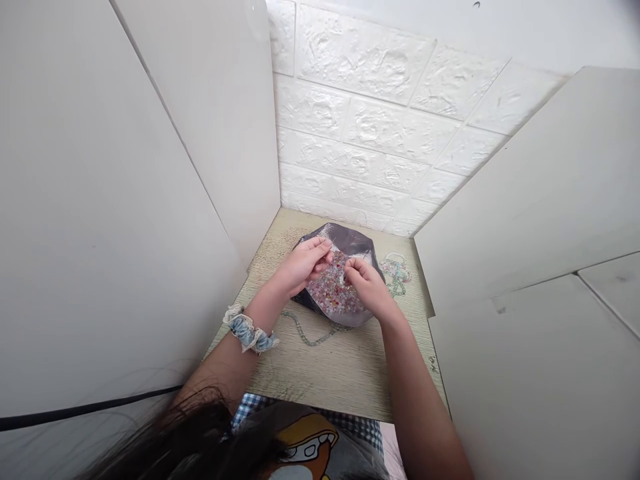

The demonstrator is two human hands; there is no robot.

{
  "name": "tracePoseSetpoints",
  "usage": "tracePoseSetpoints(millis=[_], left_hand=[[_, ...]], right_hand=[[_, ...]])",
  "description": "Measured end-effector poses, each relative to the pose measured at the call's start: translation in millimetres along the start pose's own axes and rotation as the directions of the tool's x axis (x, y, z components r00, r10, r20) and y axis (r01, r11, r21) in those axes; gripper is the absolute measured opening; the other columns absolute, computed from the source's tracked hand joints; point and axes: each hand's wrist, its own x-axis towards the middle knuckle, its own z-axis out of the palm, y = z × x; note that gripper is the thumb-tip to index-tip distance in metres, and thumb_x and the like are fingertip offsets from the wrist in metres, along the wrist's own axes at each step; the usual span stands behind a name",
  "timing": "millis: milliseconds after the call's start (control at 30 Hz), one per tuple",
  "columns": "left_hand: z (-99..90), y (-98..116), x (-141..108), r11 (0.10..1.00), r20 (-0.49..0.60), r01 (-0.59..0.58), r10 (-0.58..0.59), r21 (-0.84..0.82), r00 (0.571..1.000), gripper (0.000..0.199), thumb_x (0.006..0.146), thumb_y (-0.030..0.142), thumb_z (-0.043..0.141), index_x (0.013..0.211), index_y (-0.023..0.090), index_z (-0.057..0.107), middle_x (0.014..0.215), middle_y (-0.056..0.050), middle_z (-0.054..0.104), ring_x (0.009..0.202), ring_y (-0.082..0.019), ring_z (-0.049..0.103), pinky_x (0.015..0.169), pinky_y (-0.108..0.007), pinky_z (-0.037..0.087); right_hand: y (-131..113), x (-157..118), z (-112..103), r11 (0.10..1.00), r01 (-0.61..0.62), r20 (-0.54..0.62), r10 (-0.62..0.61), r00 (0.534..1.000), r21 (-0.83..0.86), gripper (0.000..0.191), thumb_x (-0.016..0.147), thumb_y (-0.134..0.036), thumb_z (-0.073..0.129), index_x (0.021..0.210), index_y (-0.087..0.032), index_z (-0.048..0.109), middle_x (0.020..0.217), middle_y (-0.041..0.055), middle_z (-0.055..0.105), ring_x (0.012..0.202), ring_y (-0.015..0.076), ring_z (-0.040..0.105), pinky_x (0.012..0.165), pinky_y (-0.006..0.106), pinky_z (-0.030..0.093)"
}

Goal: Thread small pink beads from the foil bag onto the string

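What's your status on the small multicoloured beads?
Left hand, right hand pinched above beads. Beads heaped in dark silver-lined bag. No blockage seen; pale green beaded strand nearby.

A light-blue scrunchie edged with cream lace is worn on the left wrist. Grey top printed with an orange-and-yellow cartoon; blue-and-white checked cloth seen at lap.
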Motion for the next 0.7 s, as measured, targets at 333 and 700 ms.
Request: tracePoseSetpoints(millis=[333,700], left_hand=[[5.0,-12,5,0.998,-0.049,0.065,-0.066,-0.019,0.997,0.012,0.075,0.021,0.054,0.073,0.01,0.05,0.084,-0.01,0.061,0.068,-0.011,0.059,0.044,-0.013,0.043],[2.1,-14,9,0.964,-0.007,0.159,-0.165,-0.212,0.986,0.006,0.078,0.01,0.047,0.074,0.008,0.051,0.075,-0.012,0.064,0.065,-0.012,0.062,0.058,-0.018,0.051]], right_hand=[[-6,-5,11,0.988,0.152,-0.327,-0.152,0.932,-0.027,0.011,0.077,-0.027,0.035,0.073,-0.019,0.041,0.072,0.0006,0.045,0.068,0.0111,0.045,0.065,0.024,0.04],[-9,-8,6,0.92,0.213,-0.301,-0.317,0.9,-0.33,0.016,0.08,-0.021,0.036,0.081,-0.017,0.051,0.084,0.0049,0.051,0.078,0.0125,0.048,0.07,0.025,0.041]])
